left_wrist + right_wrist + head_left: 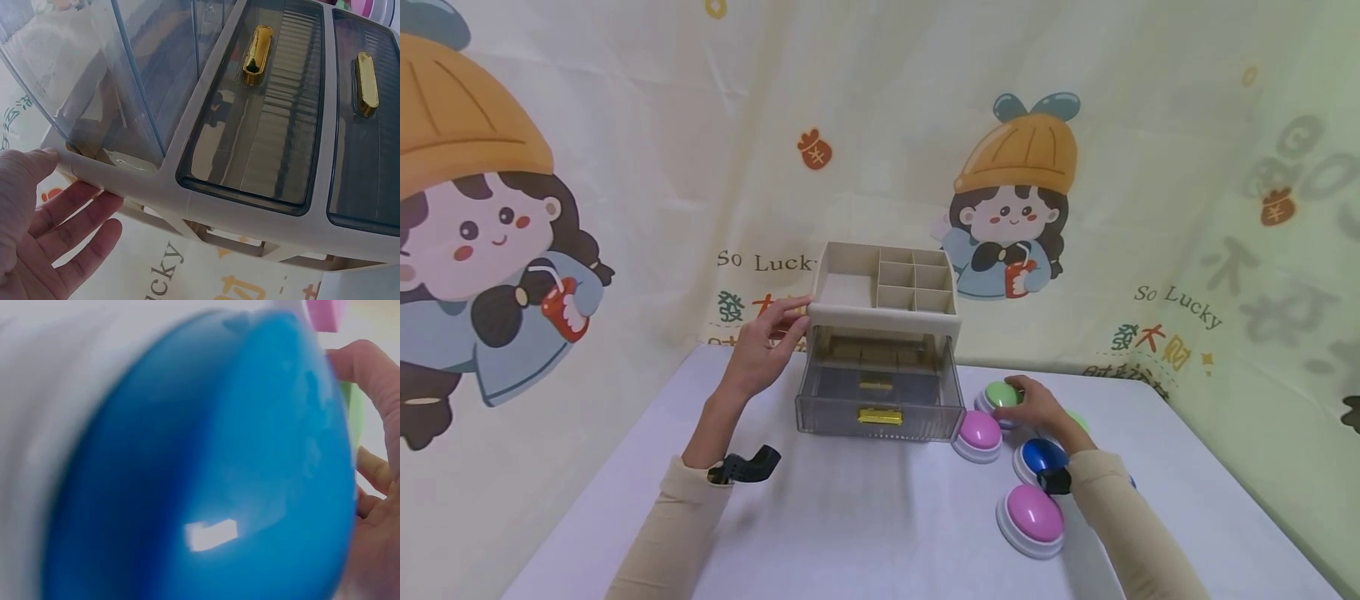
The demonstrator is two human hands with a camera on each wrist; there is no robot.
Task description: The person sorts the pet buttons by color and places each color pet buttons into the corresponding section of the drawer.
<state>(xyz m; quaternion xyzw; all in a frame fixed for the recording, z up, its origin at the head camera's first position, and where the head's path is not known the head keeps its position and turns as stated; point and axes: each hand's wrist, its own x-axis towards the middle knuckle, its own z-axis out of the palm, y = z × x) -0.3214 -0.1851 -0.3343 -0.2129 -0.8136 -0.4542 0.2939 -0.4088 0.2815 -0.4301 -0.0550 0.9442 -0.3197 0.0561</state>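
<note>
A cream desktop drawer organizer has its clear upper drawer pulled out, with a gold handle. My left hand touches the organizer's upper left edge; in the left wrist view its thumb lies on the frame and its fingers extend against the side. To the right of the drawer, my right hand grips a green-domed push button between thumb and fingers. In the right wrist view, a blue-domed button fills the foreground and hides much of the grip.
Pink buttons stand by the drawer's right corner and nearer the front. Another blue button and a second green one sit partly under the right arm. The organizer's top has several compartments. A printed cloth hangs behind the white table.
</note>
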